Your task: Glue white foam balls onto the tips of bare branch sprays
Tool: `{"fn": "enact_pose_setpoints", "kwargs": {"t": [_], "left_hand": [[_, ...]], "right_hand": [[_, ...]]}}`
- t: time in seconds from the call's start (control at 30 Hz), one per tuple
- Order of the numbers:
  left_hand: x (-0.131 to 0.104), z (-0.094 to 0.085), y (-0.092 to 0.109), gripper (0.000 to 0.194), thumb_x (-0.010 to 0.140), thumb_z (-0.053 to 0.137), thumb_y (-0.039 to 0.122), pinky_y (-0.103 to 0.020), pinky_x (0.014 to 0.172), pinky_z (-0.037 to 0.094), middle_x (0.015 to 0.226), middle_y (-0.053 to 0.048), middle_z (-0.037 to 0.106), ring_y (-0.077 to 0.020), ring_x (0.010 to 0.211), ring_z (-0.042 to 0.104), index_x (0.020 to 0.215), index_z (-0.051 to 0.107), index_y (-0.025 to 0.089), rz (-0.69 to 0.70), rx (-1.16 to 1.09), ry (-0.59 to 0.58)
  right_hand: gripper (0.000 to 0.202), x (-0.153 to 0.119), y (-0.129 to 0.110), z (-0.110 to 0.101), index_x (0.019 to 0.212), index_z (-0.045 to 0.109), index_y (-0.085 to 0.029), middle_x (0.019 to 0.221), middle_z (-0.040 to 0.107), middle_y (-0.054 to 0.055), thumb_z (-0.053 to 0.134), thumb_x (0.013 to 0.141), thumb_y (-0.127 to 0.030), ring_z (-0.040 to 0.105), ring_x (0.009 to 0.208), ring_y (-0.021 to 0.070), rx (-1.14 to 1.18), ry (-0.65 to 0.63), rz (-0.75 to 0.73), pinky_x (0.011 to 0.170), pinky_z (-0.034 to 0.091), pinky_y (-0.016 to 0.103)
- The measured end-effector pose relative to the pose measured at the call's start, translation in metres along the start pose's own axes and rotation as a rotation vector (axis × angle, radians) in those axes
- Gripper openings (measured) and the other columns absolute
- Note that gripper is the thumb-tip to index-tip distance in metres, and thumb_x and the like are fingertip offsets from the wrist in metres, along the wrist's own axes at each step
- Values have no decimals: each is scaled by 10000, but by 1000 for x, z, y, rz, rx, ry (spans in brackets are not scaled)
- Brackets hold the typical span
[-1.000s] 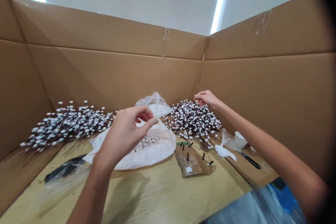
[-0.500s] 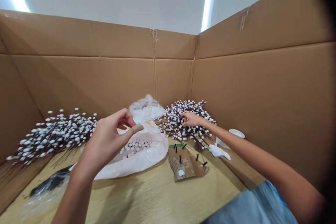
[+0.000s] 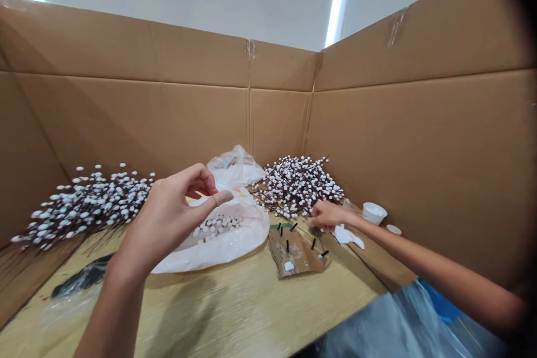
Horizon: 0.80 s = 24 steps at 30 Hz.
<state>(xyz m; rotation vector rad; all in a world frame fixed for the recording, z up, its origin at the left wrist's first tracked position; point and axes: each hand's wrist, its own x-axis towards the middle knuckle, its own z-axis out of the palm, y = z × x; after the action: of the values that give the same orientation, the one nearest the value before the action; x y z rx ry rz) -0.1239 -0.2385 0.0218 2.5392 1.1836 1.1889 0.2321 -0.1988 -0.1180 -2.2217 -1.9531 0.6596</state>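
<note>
My left hand (image 3: 180,207) is raised in front of a white plastic bag (image 3: 210,257) holding several white berries (image 3: 218,226). Its fingers curl loosely over the stretched thumb, which has a pale wrap or coating at the tip; nothing shows in it. My right hand (image 3: 327,215) has its fingers closed at the lower right edge of a heap of dark branches with white berries (image 3: 300,182). What it grips, if anything, cannot be made out. Just below, a torn piece of cardboard (image 3: 302,263) bears several upright black pegs (image 3: 287,245) and a white blob.
Another bunch of white-berried branches (image 3: 96,201) lies at the left. Behind stands a clear plastic bag (image 3: 235,168) of white bits. White bowl (image 3: 374,212), small lid (image 3: 393,229) and crumpled white tissue (image 3: 348,236) are at the right; a black item in plastic (image 3: 81,279) is front left. Cardboard walls (image 3: 138,123) surround the table.
My right hand has drawn back from inside the branch heap to its lower right edge, its fingers more closed. My left hand stays nearly still. The view has shifted slightly, uncovering the bowl and lid.
</note>
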Motion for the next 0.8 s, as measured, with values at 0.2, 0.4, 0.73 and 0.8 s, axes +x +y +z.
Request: {"fn": "enact_pose_setpoints", "kwargs": {"t": [0.2,0.4,0.73,0.8], "left_hand": [[-2,2,6,256,800,645,425,-234,596,451,687,21,635,-120,620,603,728,555,196,24,-23,45],[-5,-4,10,240,797,644,406,-233,585,454,685,25,643,-117,608,606,710,563,198,18,-47,83],[-6,-7,10,250,790,636,421,-244,577,456,685,11,657,-128,603,607,701,577,195,-3,-48,116],[-6,-6,11,245,791,633,416,-244,576,457,674,14,656,-126,593,602,698,578,196,-1,-59,108]], "right_hand": [[199,-23,-6,36,922,636,-133,968,667,62,608,859,-320,639,903,179,-216,149,88,818,518,377],[180,-19,-8,37,828,636,-135,906,674,74,600,850,-310,643,885,193,-172,237,113,792,507,355],[289,-31,7,1,518,431,-183,454,522,-16,415,806,-201,397,347,55,230,151,48,372,334,172],[298,-33,9,-3,540,430,-180,461,508,-27,404,836,-204,388,353,48,241,132,44,370,328,163]]}}
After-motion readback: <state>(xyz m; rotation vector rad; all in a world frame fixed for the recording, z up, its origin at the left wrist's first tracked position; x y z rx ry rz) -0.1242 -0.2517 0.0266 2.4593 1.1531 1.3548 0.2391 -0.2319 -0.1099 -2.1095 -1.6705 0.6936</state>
